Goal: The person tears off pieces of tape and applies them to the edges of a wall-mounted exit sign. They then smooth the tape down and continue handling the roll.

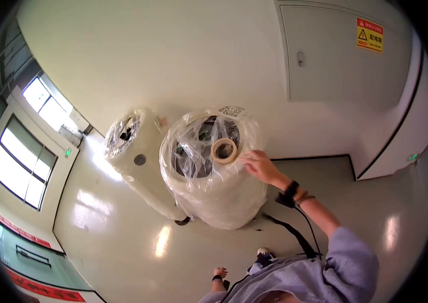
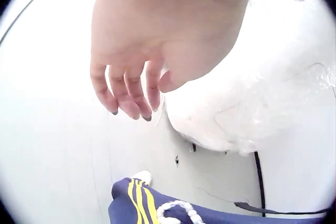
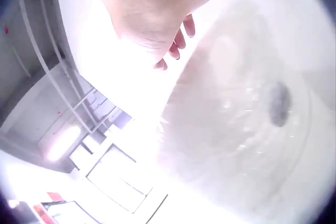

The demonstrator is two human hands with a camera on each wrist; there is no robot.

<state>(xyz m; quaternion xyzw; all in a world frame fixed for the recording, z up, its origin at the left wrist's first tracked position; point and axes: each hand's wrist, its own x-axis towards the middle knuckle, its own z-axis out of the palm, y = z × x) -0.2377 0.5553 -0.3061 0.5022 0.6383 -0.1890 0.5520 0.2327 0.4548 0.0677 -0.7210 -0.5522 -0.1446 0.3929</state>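
Observation:
A large white cylindrical body [image 1: 219, 199] wrapped in clear plastic stands on the floor. Through the film over its top, dark inner parts show. A roll of tape [image 1: 225, 160] lies on that wrapped top, near the right side of the rim. Just right of the roll, my right hand [image 1: 260, 166] reaches in with fingers at the wrapped rim; in the right wrist view its fingertips [image 3: 175, 50] show partly behind the palm. My left hand [image 1: 221, 272] hangs low by my body, and the left wrist view shows its loosely bent fingers [image 2: 126, 98] holding nothing.
A second plastic-wrapped white piece [image 1: 141, 144] with a round dark spot adjoins on the left. Behind stand a pale wall [image 1: 163, 55] and a grey cabinet door [image 1: 345, 60] with a warning label [image 1: 370, 35]. A black cable [image 1: 292, 232] runs near my right side.

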